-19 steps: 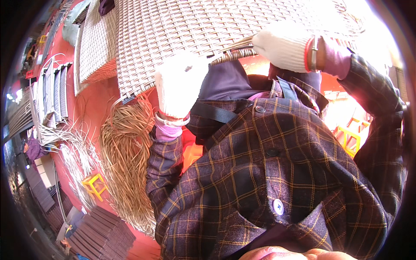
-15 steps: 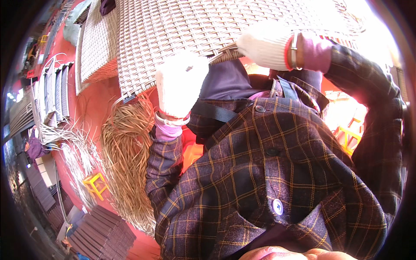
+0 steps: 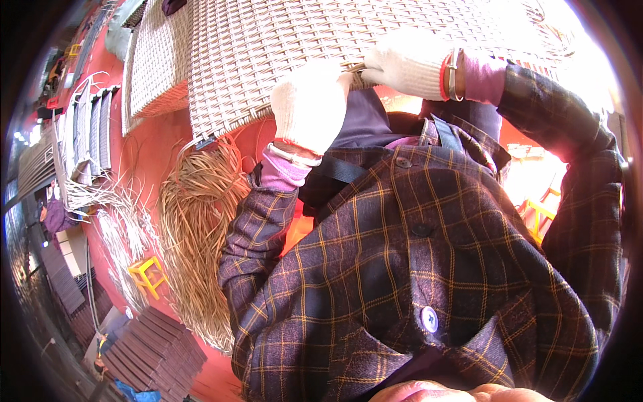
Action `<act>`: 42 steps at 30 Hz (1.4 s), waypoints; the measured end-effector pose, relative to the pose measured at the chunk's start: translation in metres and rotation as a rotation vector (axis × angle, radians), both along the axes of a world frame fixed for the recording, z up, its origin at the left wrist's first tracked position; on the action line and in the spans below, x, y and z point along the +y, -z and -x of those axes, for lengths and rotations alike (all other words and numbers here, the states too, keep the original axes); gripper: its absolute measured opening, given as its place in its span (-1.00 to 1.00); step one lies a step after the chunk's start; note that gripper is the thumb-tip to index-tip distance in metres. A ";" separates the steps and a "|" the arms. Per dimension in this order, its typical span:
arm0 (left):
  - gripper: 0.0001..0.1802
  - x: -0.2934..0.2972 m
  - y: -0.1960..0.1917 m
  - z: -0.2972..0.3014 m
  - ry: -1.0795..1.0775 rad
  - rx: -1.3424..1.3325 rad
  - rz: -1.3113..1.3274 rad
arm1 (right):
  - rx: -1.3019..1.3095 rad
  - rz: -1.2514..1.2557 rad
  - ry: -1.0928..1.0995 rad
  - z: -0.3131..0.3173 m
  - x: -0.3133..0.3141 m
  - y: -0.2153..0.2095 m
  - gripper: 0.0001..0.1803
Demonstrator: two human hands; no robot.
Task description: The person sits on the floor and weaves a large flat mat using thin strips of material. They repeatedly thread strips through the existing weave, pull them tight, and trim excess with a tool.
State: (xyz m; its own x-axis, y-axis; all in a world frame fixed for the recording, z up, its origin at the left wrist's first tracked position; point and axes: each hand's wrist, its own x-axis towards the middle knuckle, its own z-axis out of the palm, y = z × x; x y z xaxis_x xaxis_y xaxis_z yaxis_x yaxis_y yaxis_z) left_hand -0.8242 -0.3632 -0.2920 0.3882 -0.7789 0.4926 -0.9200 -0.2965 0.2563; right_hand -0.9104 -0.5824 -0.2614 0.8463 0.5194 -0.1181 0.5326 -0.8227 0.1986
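A pale woven wicker panel (image 3: 268,53) spreads across the top of the view, its near edge toward my body. At that edge my left hand (image 3: 311,107), in a white knit glove, is closed with its fingertips at a short brownish wicker strip (image 3: 355,68). My right hand (image 3: 410,65), gloved the same way with a red cuff, pinches the strip from the other side. The two hands are close together, a small gap between their fingertips. Bright light washes out the left glove, so its finger detail is hard to see.
A long bundle of tan wicker strips (image 3: 201,248) lies on the red floor to my left. Beyond it are white strips (image 3: 124,234), a small yellow stool frame (image 3: 148,276) and stacked brown slats (image 3: 154,355). Another woven piece (image 3: 155,63) stands left of the panel.
My left hand has moved right and slightly up along the panel edge, closer to my right hand. The right hand has stayed nearly in place, and less of the strip shows between them.
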 end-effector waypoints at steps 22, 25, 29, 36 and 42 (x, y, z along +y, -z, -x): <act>-0.80 0.057 0.030 0.039 -0.221 1.236 0.204 | 0.328 -0.822 0.595 -0.029 -0.031 -0.076 -0.66; -0.73 0.053 0.014 0.049 -0.169 1.286 0.242 | 0.388 -1.109 0.345 -0.034 0.010 -0.067 -0.67; -0.34 0.048 -0.010 0.044 0.046 1.230 0.240 | 0.167 -1.054 0.106 -0.019 0.068 -0.046 -0.78; -0.70 0.034 -0.013 0.059 -0.037 1.441 0.640 | -0.156 -1.169 0.123 0.015 0.087 -0.020 -0.80; -0.66 0.058 0.006 0.033 -0.112 1.429 0.943 | -0.292 -0.550 0.324 0.048 0.012 -0.028 -0.79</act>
